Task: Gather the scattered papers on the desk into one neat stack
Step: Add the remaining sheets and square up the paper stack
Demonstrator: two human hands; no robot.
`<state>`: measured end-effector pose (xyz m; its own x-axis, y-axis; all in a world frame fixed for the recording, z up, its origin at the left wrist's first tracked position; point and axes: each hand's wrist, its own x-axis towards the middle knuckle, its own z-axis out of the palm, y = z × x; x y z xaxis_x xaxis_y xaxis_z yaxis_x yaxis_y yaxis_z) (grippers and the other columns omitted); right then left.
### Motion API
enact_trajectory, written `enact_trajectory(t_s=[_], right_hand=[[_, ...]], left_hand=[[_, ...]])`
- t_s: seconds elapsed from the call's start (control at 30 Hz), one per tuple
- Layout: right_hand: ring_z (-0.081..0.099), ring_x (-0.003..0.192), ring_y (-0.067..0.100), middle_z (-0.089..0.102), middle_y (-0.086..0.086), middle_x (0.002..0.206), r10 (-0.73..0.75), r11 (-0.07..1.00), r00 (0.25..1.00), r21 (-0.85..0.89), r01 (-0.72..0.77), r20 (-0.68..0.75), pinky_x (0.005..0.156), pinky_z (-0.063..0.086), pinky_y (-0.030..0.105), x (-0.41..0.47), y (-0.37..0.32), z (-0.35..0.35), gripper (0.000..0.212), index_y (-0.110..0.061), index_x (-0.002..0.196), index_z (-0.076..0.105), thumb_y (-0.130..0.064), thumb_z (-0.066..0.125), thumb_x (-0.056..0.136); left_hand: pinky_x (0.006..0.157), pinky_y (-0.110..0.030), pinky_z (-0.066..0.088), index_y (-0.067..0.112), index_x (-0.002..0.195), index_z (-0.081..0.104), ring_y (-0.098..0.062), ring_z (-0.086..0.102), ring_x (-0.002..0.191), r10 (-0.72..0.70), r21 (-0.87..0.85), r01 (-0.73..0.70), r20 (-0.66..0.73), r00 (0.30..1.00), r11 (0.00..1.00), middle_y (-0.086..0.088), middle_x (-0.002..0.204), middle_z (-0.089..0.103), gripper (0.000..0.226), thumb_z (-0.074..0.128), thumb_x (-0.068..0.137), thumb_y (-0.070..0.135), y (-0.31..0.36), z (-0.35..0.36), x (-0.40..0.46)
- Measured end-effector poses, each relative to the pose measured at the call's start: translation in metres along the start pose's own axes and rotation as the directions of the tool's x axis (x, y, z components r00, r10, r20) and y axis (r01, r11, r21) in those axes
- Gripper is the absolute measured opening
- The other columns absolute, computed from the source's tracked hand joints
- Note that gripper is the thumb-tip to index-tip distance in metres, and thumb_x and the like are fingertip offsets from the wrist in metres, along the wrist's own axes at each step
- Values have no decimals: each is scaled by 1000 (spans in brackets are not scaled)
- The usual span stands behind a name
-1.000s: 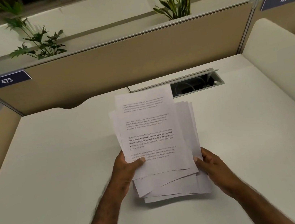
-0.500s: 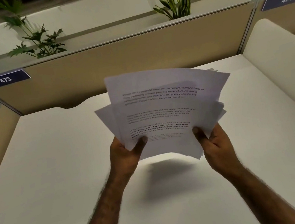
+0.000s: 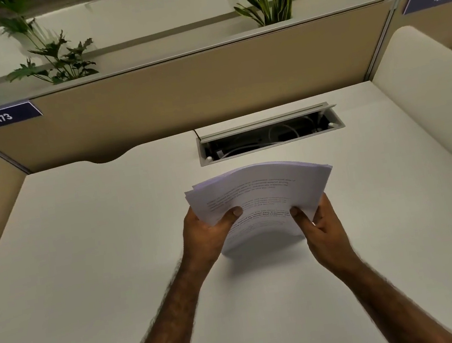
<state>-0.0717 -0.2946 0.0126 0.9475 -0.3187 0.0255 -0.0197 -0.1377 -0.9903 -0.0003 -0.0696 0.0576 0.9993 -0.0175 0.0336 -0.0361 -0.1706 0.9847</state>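
Note:
A bundle of white printed papers (image 3: 265, 192) is held between both hands in the middle of the white desk (image 3: 84, 249). The sheets arch upward in a curve, and their near edge stands on or just above the desk. My left hand (image 3: 207, 232) grips the left side with its thumb on top of the top sheet. My right hand (image 3: 319, 225) grips the right side, thumb on the printed face. The sheets' edges lie nearly flush, with slight offsets at the left corner.
An open cable slot (image 3: 269, 136) with white cords inside lies in the desk just beyond the papers. A beige partition (image 3: 193, 88) bearing label 473 (image 3: 2, 117) stands at the back, with plants (image 3: 58, 58) above. A rounded white divider (image 3: 424, 79) rises at the right.
The fanned sheets were lifted off the desk, turned sideways and brought down toward the desk. Their edges have drawn together into a tighter, arched bundle, uncovering the cable slot.

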Motion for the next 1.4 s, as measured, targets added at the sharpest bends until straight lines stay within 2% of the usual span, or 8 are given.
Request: enact_trajectory(t_s=[0.43, 0.63, 0.83, 0.97, 1.1, 1.2, 1.27, 1.4], right_hand=[[59, 120, -13, 63, -42, 123, 6, 997, 999, -72, -10, -47, 87, 50, 1, -10, 4, 0, 49, -72, 130, 43, -30, 55, 109], [56, 116, -23, 58, -40, 129, 46, 977, 999, -206, -51, -28, 85, 46, -4, -9, 24, -3, 38, -49, 143, 42, -27, 49, 113], [65, 118, 3, 65, -27, 129, 10, 967, 999, -254, -20, -38, 89, 48, 2, -14, 37, -6, 38, -33, 150, 47, -24, 47, 114], [66, 114, 0, 68, -22, 128, 67, 963, 997, -259, -76, -42, 89, 49, 8, -10, 43, -7, 32, -31, 143, 52, -22, 51, 113], [72, 103, -1, 75, -27, 113, 171, 977, 974, -105, -187, -152, 78, 59, 13, -4, 43, -17, 12, -40, 115, 62, -34, 67, 105], [70, 116, 9, 70, -17, 127, 287, 958, 938, 33, -286, -195, 96, 62, 35, -7, 43, -20, 50, -35, 131, 62, -58, 78, 90], [69, 126, 22, 70, -5, 138, 388, 905, 917, 223, -362, -87, 103, 61, 48, -11, 41, -16, 77, -28, 144, 57, -65, 83, 81], [71, 130, 24, 73, -1, 142, 348, 792, 926, 483, -373, 145, 98, 64, 49, -25, 29, 1, 72, -32, 151, 54, -53, 82, 88]], left_hand=[[78, -16, 60, 29, 142, 53, 3, 66, 109, -23, -20, 24, 49, 999, 1000, 13, 120, 70, 56, 75, 91, 38, -9, 20, 4], [87, -20, 61, 29, 134, 58, 4, 66, 107, -64, 72, 58, 76, 995, 996, 14, 117, 70, 38, 70, 98, 26, -26, 25, -1], [77, -12, 57, 27, 130, 64, -3, 70, 107, -86, 87, 75, 124, 989, 993, 17, 110, 75, 32, 69, 99, 26, -30, 29, -6], [84, -28, 64, 21, 131, 66, -17, 72, 110, -128, 100, 108, 228, 965, 989, 2, 120, 76, 30, 62, 103, 29, -33, 29, -4], [79, -21, 62, 36, 116, 68, -5, 75, 101, -140, 50, 134, 161, 977, 990, 19, 107, 80, 16, 65, 102, 30, -33, 20, -5], [88, -27, 61, 31, 114, 72, -8, 76, 103, -211, -82, 218, 86, 974, 972, 16, 110, 81, 16, 68, 100, 24, -35, 16, -6], [98, -36, 58, 22, 124, 71, -15, 75, 112, -245, -195, 252, 56, 968, 948, 5, 118, 80, 23, 67, 101, 19, -34, 15, -9], [106, -49, 53, 24, 132, 66, -26, 71, 121, -337, -421, 335, 72, 939, 843, -3, 130, 76, 33, 63, 102, 11, -38, 27, -23]])
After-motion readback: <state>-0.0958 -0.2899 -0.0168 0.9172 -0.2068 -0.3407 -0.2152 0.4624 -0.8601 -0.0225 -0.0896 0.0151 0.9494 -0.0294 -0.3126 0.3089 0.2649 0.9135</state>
